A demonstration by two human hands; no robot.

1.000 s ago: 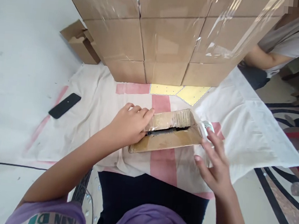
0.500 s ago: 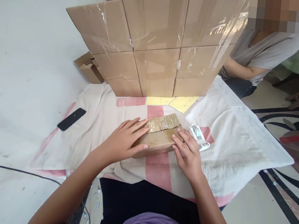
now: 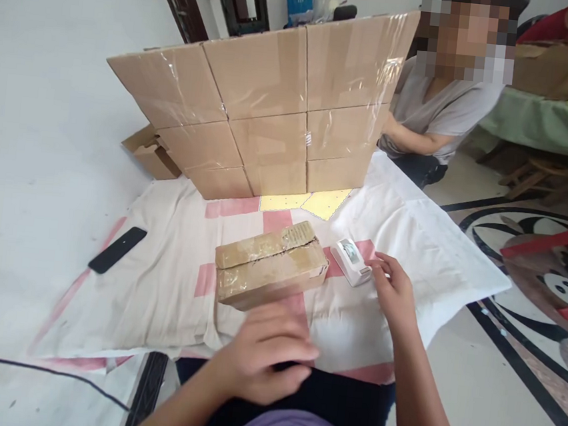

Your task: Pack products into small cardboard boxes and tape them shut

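A small taped cardboard box (image 3: 269, 265) lies closed on the white and pink cloth (image 3: 166, 289) in front of me. My left hand (image 3: 263, 352) hovers near my lap, just in front of the box, fingers loosely curled and holding nothing. My right hand (image 3: 393, 292) reaches toward a white tape dispenser (image 3: 353, 261) that sits right of the box; its fingertips are at the dispenser's near edge and it grips nothing.
A wall of stacked, taped cardboard boxes (image 3: 264, 104) stands at the cloth's far edge. A black phone (image 3: 117, 249) lies on the floor to the left. A seated person in a grey shirt (image 3: 434, 113) is at the back right. A folded carton (image 3: 152, 153) lies behind left.
Both hands have come off the small box. The left hand drew back toward my lap and the right moved right toward the tape dispenser. The camera tilted up.
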